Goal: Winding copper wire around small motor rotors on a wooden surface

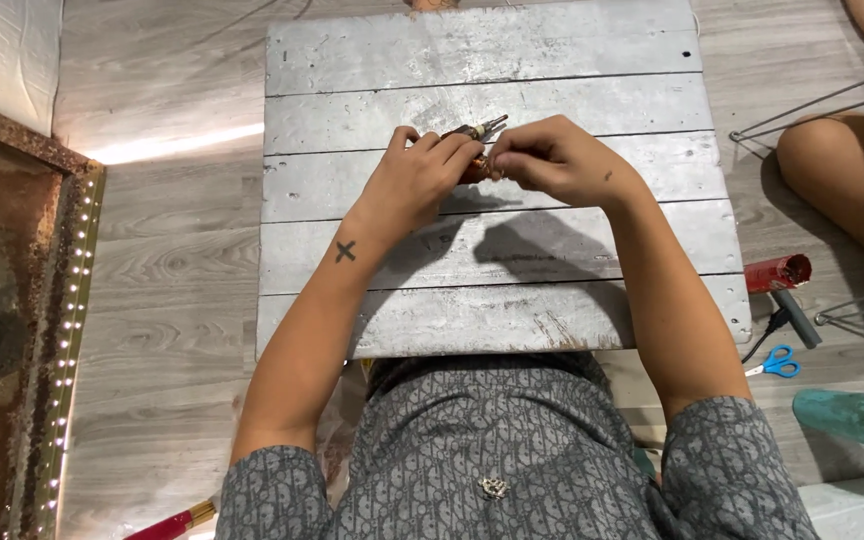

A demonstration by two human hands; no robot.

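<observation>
Both my hands meet over the middle of a worn, silver-painted plank table [592, 70]. My left hand [414, 175] is closed around a pair of small pliers [479, 130] with brownish handles, whose metal jaws stick out beyond my fingers toward the far side. My right hand [550, 158] pinches something small and brownish right against the pliers; what it is stays hidden by my fingers. The hands touch each other.
On the wood floor to the right lie a red tube [778, 272], a dark-handled tool [797, 318], blue scissors [778, 362] and a teal object [852, 418]. Another person's knee [847, 165] and wire chair legs stand at right. A rusty frame with a light strip [70, 300] runs along the left.
</observation>
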